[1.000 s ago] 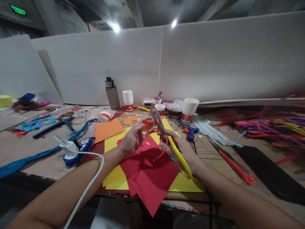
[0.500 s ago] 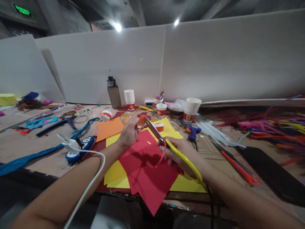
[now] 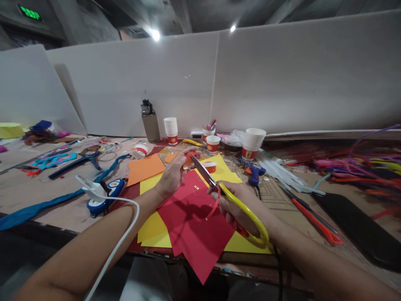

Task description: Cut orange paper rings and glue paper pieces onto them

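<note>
Now our left grip (image 3: 171,176) pinches the orange piece (image 3: 189,160) up, likely giving the scissors (image 3: 205,172) clasped in our right grip (image 3: 246,195) room.

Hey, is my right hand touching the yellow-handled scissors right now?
Touching. The head view shows your right hand gripping the yellow-handled scissors, its fingers curled at the handles, with the blades pointing away toward your left hand.

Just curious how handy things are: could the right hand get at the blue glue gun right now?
Probably yes: the glue gun lies close beside the right hand, apparently unblocked, though the scissors occupy that hand.
</note>
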`<state>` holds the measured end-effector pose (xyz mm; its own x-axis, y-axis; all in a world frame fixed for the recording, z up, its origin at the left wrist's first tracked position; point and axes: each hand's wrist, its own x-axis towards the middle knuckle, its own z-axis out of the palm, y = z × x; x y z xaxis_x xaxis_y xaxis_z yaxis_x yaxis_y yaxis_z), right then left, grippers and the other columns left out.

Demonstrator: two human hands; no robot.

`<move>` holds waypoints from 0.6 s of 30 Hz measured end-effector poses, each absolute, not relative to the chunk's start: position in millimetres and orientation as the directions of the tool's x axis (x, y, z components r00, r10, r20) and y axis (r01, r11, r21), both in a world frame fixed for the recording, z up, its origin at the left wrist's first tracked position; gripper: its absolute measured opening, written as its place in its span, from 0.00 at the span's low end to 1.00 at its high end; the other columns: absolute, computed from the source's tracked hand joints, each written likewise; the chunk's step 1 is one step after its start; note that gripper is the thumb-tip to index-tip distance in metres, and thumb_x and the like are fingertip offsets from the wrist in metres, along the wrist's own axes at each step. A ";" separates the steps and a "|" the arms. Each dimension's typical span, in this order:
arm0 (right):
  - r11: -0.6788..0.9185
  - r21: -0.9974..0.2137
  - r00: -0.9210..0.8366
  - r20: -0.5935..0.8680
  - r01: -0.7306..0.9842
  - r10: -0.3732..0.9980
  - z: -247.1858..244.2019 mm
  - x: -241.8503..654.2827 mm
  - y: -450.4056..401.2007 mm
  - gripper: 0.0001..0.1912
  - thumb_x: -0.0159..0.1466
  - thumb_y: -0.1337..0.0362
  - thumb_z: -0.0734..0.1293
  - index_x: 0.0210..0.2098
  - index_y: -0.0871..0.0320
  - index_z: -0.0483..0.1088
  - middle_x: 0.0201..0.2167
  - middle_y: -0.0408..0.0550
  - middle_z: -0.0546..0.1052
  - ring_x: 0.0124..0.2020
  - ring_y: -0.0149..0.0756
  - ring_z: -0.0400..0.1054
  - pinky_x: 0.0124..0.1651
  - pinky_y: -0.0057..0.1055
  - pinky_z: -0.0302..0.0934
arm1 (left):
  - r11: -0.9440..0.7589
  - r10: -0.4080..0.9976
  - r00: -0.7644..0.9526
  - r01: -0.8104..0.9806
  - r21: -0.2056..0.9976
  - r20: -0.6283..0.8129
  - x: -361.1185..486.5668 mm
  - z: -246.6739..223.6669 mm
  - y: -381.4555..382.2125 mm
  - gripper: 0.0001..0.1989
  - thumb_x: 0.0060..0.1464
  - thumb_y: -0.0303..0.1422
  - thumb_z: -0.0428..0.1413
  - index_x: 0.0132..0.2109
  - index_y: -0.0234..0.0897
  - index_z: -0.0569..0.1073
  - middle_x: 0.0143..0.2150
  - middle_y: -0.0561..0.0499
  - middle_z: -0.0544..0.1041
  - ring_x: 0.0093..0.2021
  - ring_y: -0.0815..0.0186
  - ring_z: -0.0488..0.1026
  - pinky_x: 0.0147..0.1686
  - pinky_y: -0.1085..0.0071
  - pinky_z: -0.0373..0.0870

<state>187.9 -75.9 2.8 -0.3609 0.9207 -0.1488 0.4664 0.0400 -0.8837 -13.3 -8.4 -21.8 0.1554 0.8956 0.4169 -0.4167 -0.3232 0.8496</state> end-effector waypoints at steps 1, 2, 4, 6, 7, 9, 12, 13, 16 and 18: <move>0.038 -0.881 -0.360 -0.153 0.472 0.920 1.6 188.3 -75.7 0.06 0.61 0.60 0.61 0.33 0.57 0.65 0.17 0.36 0.64 0.14 0.24 0.59 0.13 0.19 0.51 | -0.324 0.896 0.156 -0.412 0.851 0.417 -13.1 -21.9 -8.2 0.17 0.61 0.36 0.49 0.54 0.38 0.72 0.56 0.44 0.74 0.58 0.56 0.68 0.56 0.56 0.65; 0.038 -0.879 -0.360 -0.155 0.476 0.920 0.6 188.6 -75.5 0.06 0.61 0.60 0.61 0.33 0.57 0.64 0.17 0.36 0.64 0.14 0.24 0.58 0.14 0.19 0.51 | -0.329 0.894 0.157 -0.408 0.851 0.421 -13.1 -22.1 -8.0 0.18 0.61 0.36 0.49 0.55 0.39 0.72 0.56 0.44 0.73 0.58 0.56 0.68 0.56 0.56 0.65; 0.039 -0.876 -0.357 -0.155 0.480 0.921 -0.3 188.6 -75.5 0.06 0.62 0.60 0.61 0.32 0.56 0.64 0.17 0.36 0.64 0.14 0.23 0.58 0.13 0.19 0.49 | -0.343 0.886 0.162 -0.400 0.850 0.434 -13.3 -22.5 -7.4 0.17 0.61 0.36 0.48 0.54 0.39 0.72 0.56 0.44 0.73 0.58 0.55 0.68 0.56 0.55 0.65; 0.048 -0.876 -0.358 -0.145 0.480 0.923 0.5 187.7 -75.8 0.06 0.62 0.61 0.60 0.32 0.56 0.64 0.17 0.36 0.64 0.14 0.23 0.58 0.14 0.18 0.48 | -0.353 0.881 0.165 -0.393 0.849 0.443 -13.9 -22.9 -6.9 0.17 0.62 0.36 0.48 0.54 0.39 0.72 0.56 0.44 0.73 0.59 0.55 0.68 0.56 0.54 0.65; 0.053 -0.875 -0.358 -0.140 0.481 0.923 1.5 187.1 -76.1 0.06 0.62 0.61 0.60 0.31 0.56 0.64 0.16 0.36 0.64 0.14 0.23 0.58 0.14 0.19 0.48 | -0.353 0.881 0.168 -0.391 0.850 0.443 -14.2 -23.2 -6.7 0.17 0.62 0.36 0.48 0.54 0.39 0.72 0.56 0.44 0.73 0.59 0.55 0.67 0.56 0.54 0.65; 0.060 -0.870 -0.359 -0.139 0.490 0.923 3.9 185.8 -76.5 0.06 0.62 0.61 0.60 0.31 0.57 0.64 0.16 0.35 0.63 0.13 0.23 0.57 0.14 0.19 0.48 | -0.347 0.883 0.170 -0.393 0.852 0.438 -14.6 -23.6 -6.6 0.17 0.62 0.36 0.48 0.54 0.40 0.72 0.56 0.44 0.73 0.59 0.55 0.67 0.56 0.54 0.65; 0.066 -0.858 -0.360 -0.143 0.509 0.922 5.8 185.3 -76.6 0.07 0.63 0.61 0.60 0.32 0.56 0.65 0.16 0.36 0.64 0.13 0.24 0.58 0.14 0.20 0.48 | -0.338 0.886 0.171 -0.399 0.852 0.431 -14.7 -24.2 -6.6 0.17 0.62 0.36 0.48 0.54 0.40 0.72 0.56 0.44 0.73 0.59 0.55 0.67 0.56 0.54 0.65; 0.066 -0.856 -0.359 -0.144 0.513 0.922 5.5 185.5 -76.5 0.07 0.63 0.60 0.60 0.32 0.56 0.65 0.16 0.36 0.64 0.13 0.25 0.58 0.14 0.20 0.48 | -0.338 0.886 0.171 -0.400 0.852 0.432 -14.7 -24.4 -6.6 0.17 0.62 0.36 0.48 0.54 0.39 0.72 0.56 0.44 0.74 0.59 0.55 0.67 0.57 0.55 0.64; 0.071 -0.850 -0.357 -0.142 0.522 0.923 3.0 186.6 -76.0 0.07 0.63 0.60 0.60 0.34 0.56 0.66 0.16 0.36 0.64 0.14 0.25 0.59 0.14 0.20 0.49 | -0.339 0.884 0.173 -0.401 0.851 0.434 -14.4 -25.7 -6.6 0.17 0.62 0.36 0.48 0.54 0.39 0.72 0.55 0.44 0.74 0.59 0.56 0.68 0.57 0.56 0.64; 0.063 -0.852 -0.355 -0.148 0.519 0.923 1.2 186.8 -75.9 0.07 0.63 0.59 0.60 0.35 0.56 0.66 0.16 0.36 0.64 0.14 0.25 0.58 0.13 0.20 0.49 | -0.340 0.888 0.170 -0.386 0.858 0.428 -14.4 -26.8 -6.4 0.18 0.62 0.37 0.47 0.56 0.39 0.72 0.56 0.44 0.74 0.59 0.56 0.67 0.58 0.56 0.63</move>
<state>186.8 -75.9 1.2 -0.3548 0.9231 -0.1482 0.5193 0.0627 -0.8523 -14.4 -6.4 -26.8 0.1702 0.8876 0.4281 -0.3860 -0.3396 0.8577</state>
